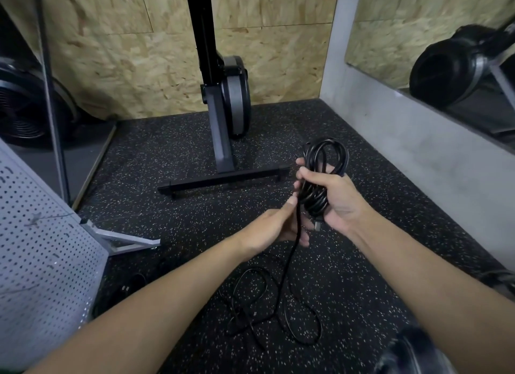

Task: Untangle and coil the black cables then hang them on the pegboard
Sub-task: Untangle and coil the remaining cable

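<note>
Dim, even indoor light, soft shadows, wide-angle bending at the edges, blur in the lower right corner.

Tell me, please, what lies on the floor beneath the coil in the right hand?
Loose black cable loops lie on the speckled floor, joined by a strand through the left hand. The right hand covers the middle of the coil.

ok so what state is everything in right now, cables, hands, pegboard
coil: partly wound, gripped in the right hand
trailing strand: hangs from the coil, pinched by the left hand
floor cable: loose tangled loops, not coiled
pegboard: standing tilted, no cable hung on the part in view
rowing machine: stood upright on end
</note>
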Demonstrator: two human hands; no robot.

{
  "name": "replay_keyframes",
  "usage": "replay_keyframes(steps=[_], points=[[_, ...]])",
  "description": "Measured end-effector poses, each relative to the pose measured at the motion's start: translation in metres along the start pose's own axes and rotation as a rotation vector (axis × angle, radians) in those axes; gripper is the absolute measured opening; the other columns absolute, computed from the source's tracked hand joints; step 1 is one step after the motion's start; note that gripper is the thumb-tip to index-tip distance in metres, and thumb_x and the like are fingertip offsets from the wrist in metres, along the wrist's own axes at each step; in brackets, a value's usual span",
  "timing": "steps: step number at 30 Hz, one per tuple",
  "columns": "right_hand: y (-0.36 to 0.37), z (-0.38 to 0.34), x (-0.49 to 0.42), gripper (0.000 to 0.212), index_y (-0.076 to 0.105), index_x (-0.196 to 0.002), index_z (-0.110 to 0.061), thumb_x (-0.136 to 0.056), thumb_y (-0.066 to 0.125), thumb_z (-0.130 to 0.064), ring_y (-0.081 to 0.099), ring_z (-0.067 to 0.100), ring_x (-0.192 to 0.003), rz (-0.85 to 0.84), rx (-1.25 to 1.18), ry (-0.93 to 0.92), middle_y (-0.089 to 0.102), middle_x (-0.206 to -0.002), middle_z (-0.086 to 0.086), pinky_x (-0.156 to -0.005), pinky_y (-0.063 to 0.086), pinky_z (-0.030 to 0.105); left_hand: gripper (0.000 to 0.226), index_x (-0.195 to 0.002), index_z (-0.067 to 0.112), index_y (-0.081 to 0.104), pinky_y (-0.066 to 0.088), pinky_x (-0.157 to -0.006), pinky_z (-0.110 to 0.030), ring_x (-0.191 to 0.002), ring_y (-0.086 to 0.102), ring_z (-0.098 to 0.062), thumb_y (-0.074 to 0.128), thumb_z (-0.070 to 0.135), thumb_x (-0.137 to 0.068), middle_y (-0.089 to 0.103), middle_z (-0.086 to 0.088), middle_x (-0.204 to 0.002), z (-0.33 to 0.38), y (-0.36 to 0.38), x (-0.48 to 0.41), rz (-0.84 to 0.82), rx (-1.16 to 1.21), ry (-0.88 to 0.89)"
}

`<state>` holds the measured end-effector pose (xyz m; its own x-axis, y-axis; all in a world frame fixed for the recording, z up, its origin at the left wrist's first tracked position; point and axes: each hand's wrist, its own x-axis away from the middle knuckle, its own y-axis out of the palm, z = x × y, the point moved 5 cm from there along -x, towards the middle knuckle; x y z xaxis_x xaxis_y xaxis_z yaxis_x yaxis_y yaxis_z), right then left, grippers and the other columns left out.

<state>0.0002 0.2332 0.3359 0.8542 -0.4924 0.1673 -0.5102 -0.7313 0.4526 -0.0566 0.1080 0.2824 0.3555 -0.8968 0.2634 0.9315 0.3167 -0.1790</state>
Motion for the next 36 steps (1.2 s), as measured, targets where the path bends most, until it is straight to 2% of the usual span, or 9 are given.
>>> replay_keyframes(steps=[4, 6, 10, 12, 16, 20, 26, 31, 36], points=[[-0.008, -0.009, -0.005, 0.031, 0.066, -0.129, 0.000, -0.099, 0.061, 0.001, 0.061, 0.015, -0.069, 0.025, -0.072, -0.037, 0.064, -0.081, 0.005, -0.072, 0.062, 0.036, 0.046, -0.102, 0.018, 0.074, 0.051, -0.108, -0.042, -0.101, 0.073, -0.023, 0.042, 0.050, -0.110, 0.078, -0.008, -0.100, -0.024, -0.001, -0.005, -0.038, -0.227, -0.022], [-0.017, -0.011, -0.007, 0.029, 0.066, -0.129, -0.001, -0.100, 0.061, -0.001, 0.057, 0.013, -0.066, 0.078, -0.034, -0.050, 0.062, -0.078, 0.002, -0.066, 0.057, 0.032, 0.043, -0.099, 0.014, 0.072, 0.053, -0.088, -0.025, -0.081, 0.070, -0.007, 0.045, 0.046, -0.110, 0.075, -0.007, -0.092, -0.033, -0.011, -0.008, 0.004, -0.357, -0.020], [-0.034, -0.014, -0.013, 0.027, 0.070, -0.126, -0.002, -0.098, 0.067, -0.002, 0.056, 0.011, -0.061, 0.205, 0.155, -0.065, 0.063, -0.079, 0.002, -0.062, 0.052, 0.030, 0.026, -0.101, 0.020, 0.068, 0.042, -0.061, -0.018, -0.057, 0.053, 0.004, 0.051, 0.037, -0.109, 0.062, 0.011, -0.076, -0.022, -0.033, -0.007, 0.113, -0.563, 0.031], [-0.042, -0.015, -0.016, 0.022, 0.074, -0.118, -0.006, -0.096, 0.072, -0.005, 0.057, 0.013, -0.064, 0.240, 0.291, -0.045, 0.065, -0.082, 0.003, -0.070, 0.053, 0.036, 0.020, -0.105, 0.019, 0.069, 0.041, -0.064, -0.011, -0.072, 0.058, 0.006, 0.054, 0.032, -0.108, 0.062, 0.013, -0.087, -0.008, -0.039, -0.005, 0.178, -0.691, 0.117], [-0.050, -0.016, -0.019, 0.014, 0.076, -0.103, -0.015, -0.090, 0.081, -0.020, 0.063, 0.018, -0.075, 0.250, 0.625, -0.070, 0.072, -0.086, 0.002, -0.085, 0.053, 0.042, 0.017, -0.104, 0.016, 0.067, 0.045, -0.084, -0.027, -0.094, 0.056, -0.012, 0.059, 0.031, -0.106, 0.057, 0.007, -0.102, 0.015, -0.034, -0.004, 0.178, -0.890, 0.348], [-0.035, -0.014, -0.013, 0.021, 0.068, -0.087, -0.015, -0.089, 0.082, -0.030, 0.060, 0.021, -0.073, 0.037, 0.804, -0.084, 0.066, -0.077, 0.003, -0.074, 0.050, 0.035, 0.015, -0.100, 0.014, 0.066, 0.038, -0.082, -0.022, -0.094, 0.051, -0.008, 0.063, 0.029, -0.103, 0.053, 0.009, -0.098, 0.039, -0.030, 0.000, 0.245, -0.944, 0.554], [-0.018, -0.005, -0.007, 0.066, 0.076, -0.115, -0.031, -0.065, 0.085, -0.075, 0.071, 0.018, -0.115, -0.278, 1.017, 0.026, 0.078, -0.116, -0.004, -0.107, 0.052, 0.047, 0.018, -0.092, 0.012, 0.064, 0.050, -0.073, -0.033, -0.081, 0.059, -0.013, 0.076, 0.026, -0.093, 0.062, 0.005, -0.089, 0.054, -0.038, 0.009, 0.353, -0.805, 0.620], [-0.008, 0.017, 0.005, 0.034, 0.075, -0.106, -0.036, -0.077, 0.091, -0.043, 0.070, 0.004, -0.103, -0.465, 1.082, 0.188, 0.077, -0.104, -0.017, -0.095, 0.050, 0.029, 0.024, -0.085, 0.012, 0.064, 0.050, -0.066, -0.039, -0.074, 0.058, -0.015, 0.084, 0.025, -0.084, 0.063, 0.005, -0.080, 0.064, -0.030, 0.015, 0.365, -0.730, 0.654], [-0.011, 0.023, -0.002, 0.047, 0.075, -0.110, -0.027, -0.067, 0.092, -0.035, 0.071, 0.019, -0.107, -0.311, 1.112, 0.215, 0.077, -0.112, -0.003, -0.097, 0.054, 0.039, 0.016, -0.087, 0.011, 0.072, 0.053, -0.076, -0.037, -0.082, 0.065, -0.012, 0.087, 0.016, -0.082, 0.070, 0.004, -0.086, 0.069, -0.039, 0.015, 0.400, -0.623, 0.646]])
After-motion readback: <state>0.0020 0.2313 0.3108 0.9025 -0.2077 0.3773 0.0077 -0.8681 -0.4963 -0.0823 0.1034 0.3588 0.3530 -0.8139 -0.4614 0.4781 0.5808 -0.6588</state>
